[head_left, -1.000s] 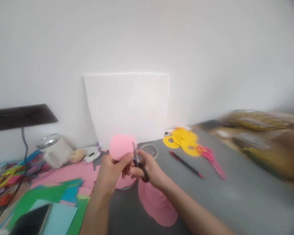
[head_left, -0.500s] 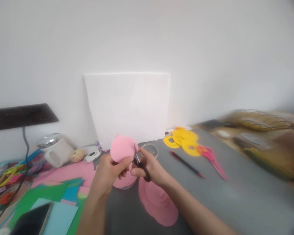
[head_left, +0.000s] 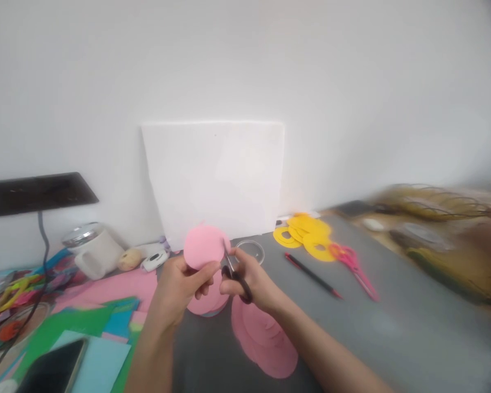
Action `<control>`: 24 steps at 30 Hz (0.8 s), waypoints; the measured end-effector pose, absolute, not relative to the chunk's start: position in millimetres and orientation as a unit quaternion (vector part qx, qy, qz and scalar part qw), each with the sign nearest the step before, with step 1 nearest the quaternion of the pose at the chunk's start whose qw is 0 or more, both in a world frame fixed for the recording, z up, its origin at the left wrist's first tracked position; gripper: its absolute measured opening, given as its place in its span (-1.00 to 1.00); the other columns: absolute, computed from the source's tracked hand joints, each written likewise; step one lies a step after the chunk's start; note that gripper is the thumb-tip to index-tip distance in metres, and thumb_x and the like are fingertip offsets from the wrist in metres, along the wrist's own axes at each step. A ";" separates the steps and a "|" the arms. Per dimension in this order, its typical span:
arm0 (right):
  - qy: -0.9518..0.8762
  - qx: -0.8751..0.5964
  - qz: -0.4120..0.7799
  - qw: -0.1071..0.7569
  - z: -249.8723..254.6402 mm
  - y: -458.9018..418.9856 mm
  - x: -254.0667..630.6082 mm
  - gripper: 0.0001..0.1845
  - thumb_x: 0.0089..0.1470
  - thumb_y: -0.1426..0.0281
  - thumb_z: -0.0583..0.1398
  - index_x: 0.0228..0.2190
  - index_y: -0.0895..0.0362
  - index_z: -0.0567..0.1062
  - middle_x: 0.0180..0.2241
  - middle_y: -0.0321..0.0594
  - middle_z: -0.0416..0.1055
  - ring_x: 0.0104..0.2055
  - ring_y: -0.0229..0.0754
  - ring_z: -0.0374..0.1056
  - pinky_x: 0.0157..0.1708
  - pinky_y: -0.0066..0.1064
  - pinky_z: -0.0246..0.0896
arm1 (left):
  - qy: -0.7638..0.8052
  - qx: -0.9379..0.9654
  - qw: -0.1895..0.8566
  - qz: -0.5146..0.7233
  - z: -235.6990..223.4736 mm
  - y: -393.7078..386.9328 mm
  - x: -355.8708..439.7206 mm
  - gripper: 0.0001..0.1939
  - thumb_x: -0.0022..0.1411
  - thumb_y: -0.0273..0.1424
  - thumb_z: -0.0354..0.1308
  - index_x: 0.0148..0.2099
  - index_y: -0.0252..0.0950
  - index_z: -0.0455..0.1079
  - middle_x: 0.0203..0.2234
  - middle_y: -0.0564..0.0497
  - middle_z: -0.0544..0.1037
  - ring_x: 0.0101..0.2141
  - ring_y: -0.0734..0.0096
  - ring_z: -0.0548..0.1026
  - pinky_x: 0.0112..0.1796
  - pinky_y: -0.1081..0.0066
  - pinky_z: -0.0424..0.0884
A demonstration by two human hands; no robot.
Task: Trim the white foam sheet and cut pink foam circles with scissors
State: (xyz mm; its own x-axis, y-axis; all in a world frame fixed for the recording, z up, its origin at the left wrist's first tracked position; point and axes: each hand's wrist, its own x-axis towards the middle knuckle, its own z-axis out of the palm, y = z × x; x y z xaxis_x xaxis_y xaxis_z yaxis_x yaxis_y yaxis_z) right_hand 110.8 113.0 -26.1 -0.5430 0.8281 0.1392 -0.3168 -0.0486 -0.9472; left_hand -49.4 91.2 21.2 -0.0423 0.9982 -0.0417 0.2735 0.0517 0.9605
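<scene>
My left hand [head_left: 186, 286] pinches a round piece of pink paper [head_left: 203, 248] by its lower edge, holding it up above the table. In my right hand [head_left: 249, 275] is a pair of scissors with dark handles [head_left: 242, 286]. Their blades meet the right edge of the pink paper. Below my hands lies a stack of pink paper rounds [head_left: 210, 305], partly covered by the left fingers. A second pile of pink paper pieces [head_left: 265, 341] sits nearer, under my right forearm. Just behind my right hand rests a clear ring-shaped object [head_left: 256, 248].
Yellow paper rings [head_left: 306, 234], a black pencil [head_left: 313, 275] and pink scissors [head_left: 357, 270] lie to the right on the grey mat [head_left: 405, 333]. At left are a white mug [head_left: 96, 256], coloured paper sheets [head_left: 76, 322] and a phone [head_left: 55, 368]. A white board [head_left: 216, 174] leans on the wall.
Both hands stay nearly in place. The pink paper has turned slightly in my left hand, its small projecting edge shifting to the right, while the scissors remain at its right edge.
</scene>
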 end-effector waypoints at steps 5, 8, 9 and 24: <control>-0.554 -0.243 0.681 0.413 -29.8 113.6 110.4 -0.31 -0.25 0.21 0.43 -0.16 0.11 0.22 -0.65 -0.51 0.25 -0.64 -0.42 0.04 -0.64 -0.55 -0.07 | 0.579 0.544 0.425 0.434 22.8 90.3 -52.4 -0.67 -0.02 -0.22 0.28 -0.65 -0.31 0.33 -0.77 0.09 0.35 -0.67 0.53 0.27 -0.60 0.48 0.18; -0.555 -0.246 0.680 0.412 -31.2 113.7 110.6 -0.33 -0.24 0.24 0.43 -0.16 0.12 0.23 -0.65 -0.49 0.29 -0.62 -0.38 0.12 -0.63 -0.55 0.00 | 0.578 0.545 0.426 0.433 24.4 89.8 -52.9 -0.67 -0.03 -0.23 0.28 -0.65 -0.31 0.33 -0.77 0.09 0.35 -0.67 0.53 0.27 -0.61 0.48 0.18; -0.554 -0.247 0.680 0.413 -31.3 113.6 110.6 -0.33 -0.24 0.24 0.43 -0.16 0.12 0.23 -0.65 -0.49 0.29 -0.62 -0.37 0.15 -0.63 -0.54 0.01 | 0.578 0.545 0.426 0.433 25.0 89.5 -52.7 -0.67 -0.04 -0.23 0.29 -0.65 -0.31 0.33 -0.77 0.09 0.35 -0.68 0.53 0.27 -0.61 0.48 0.18; -0.541 -0.243 0.688 0.418 -25.4 112.9 109.9 -0.27 -0.28 0.26 0.45 -0.13 0.11 0.22 -0.64 -0.55 0.21 -0.65 -0.44 -0.01 -0.64 -0.56 -0.10 | 0.579 0.532 0.415 0.458 26.1 88.9 -45.6 -0.67 -0.03 -0.23 0.27 -0.64 -0.30 0.29 -0.78 0.13 0.29 -0.70 0.58 0.21 -0.66 0.51 0.09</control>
State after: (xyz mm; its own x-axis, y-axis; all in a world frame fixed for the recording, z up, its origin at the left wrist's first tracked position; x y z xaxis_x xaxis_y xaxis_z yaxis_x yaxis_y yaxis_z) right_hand 109.9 112.9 -25.4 -0.5327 0.8381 0.1172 -0.3114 -0.0653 -0.9480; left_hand -45.6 88.9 26.1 -0.0903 0.9959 0.0068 0.2365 0.0148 0.9715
